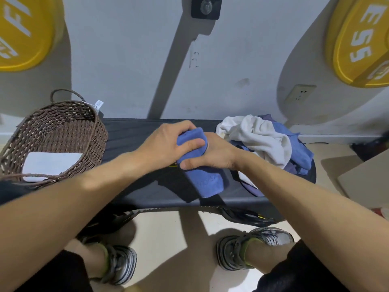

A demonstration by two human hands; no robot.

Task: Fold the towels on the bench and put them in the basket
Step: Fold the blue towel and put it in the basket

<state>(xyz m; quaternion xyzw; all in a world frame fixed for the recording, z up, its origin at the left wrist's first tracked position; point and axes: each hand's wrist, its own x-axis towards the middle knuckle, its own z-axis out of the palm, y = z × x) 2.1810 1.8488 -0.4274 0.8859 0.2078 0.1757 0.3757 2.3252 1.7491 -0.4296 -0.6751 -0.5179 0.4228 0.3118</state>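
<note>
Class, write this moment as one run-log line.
stage: folding | left hand, right hand: both grip folded blue towel on dark bench | brown wicker basket: one white folded towel | unfolded pile: right

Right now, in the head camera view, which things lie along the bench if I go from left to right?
Wicker basket holding a folded white towel → left hand → folded blue towel, gripped by both hands → right hand → pile of unfolded towels.
</note>
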